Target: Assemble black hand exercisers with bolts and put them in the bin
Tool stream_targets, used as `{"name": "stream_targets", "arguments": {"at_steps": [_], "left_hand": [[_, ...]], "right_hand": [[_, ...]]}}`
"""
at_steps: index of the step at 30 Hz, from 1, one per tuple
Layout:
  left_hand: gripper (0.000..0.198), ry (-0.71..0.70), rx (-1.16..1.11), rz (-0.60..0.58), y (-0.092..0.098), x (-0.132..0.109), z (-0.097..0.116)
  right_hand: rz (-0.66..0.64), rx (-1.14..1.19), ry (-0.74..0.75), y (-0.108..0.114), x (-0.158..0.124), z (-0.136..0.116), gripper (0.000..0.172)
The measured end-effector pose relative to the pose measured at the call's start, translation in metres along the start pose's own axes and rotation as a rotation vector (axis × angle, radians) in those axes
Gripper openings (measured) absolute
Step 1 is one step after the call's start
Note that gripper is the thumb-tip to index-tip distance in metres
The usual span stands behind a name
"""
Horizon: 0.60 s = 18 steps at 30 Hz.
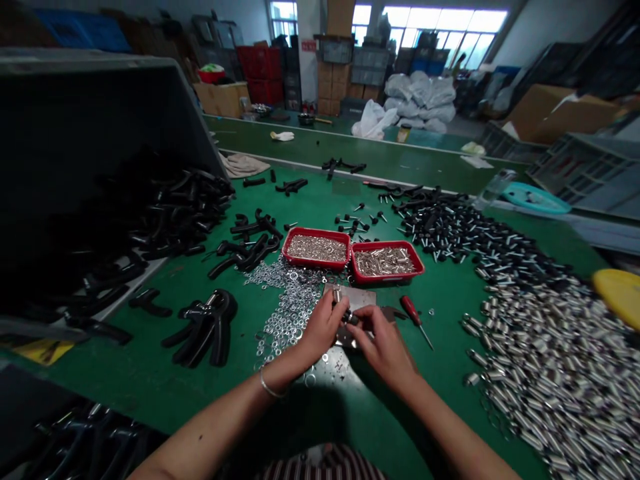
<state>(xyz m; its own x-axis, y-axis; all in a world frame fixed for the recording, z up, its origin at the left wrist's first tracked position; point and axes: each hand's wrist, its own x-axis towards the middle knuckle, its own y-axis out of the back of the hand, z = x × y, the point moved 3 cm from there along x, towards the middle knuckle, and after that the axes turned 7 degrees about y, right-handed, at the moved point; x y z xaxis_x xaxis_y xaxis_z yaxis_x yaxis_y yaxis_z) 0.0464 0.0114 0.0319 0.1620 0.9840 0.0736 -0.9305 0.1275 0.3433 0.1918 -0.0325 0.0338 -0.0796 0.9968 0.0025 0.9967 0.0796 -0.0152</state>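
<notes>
Over the green surface point(313, 203), the left hand point(320, 325) and right hand point(386, 343) meet above a metal plate point(363, 298).
Head view: both hands' fingers pinch a black piece point(351, 318), a metal spring point(337, 293) by the left; a slackened grip might send the spring among the loose washers point(287, 313).

Both forearms point(220, 415) extend forward, left grip point(324, 323) and right grip point(384, 341) curled close together.

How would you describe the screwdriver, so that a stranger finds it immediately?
On the green tabletop, find the person's right hand. Just to its right lies the screwdriver, tip toward the person. Red-handled and slender, it differs clearly from the small round washer beside it.
</notes>
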Motion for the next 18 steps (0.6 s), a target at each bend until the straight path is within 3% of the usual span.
{"name": "stream_targets", "arguments": {"at_steps": [4,9,13,18], "left_hand": [[0.013,-0.158,0.097,-0.078,-0.001,-0.005,0.004],[0.014,-0.142,0.125,-0.108,0.002,0.003,0.006],[0.007,-0.17,0.224,-0.373,-0.018,0.022,0.0],[0.006,-0.283,0.542,-0.497,-0.041,0.043,-0.002]], "right_hand": [[-0.151,0.112,-0.124,-0.006,-0.005,0.004,0.03],[-0.156,-0.024,-0.1,-0.004,-0.01,0.016,0.03],[-0.297,-0.173,-0.239,-0.001,-0.019,0.037,0.033],[-0.439,-0.336,-0.327,0.015,-0.038,0.042,0.036]]}}
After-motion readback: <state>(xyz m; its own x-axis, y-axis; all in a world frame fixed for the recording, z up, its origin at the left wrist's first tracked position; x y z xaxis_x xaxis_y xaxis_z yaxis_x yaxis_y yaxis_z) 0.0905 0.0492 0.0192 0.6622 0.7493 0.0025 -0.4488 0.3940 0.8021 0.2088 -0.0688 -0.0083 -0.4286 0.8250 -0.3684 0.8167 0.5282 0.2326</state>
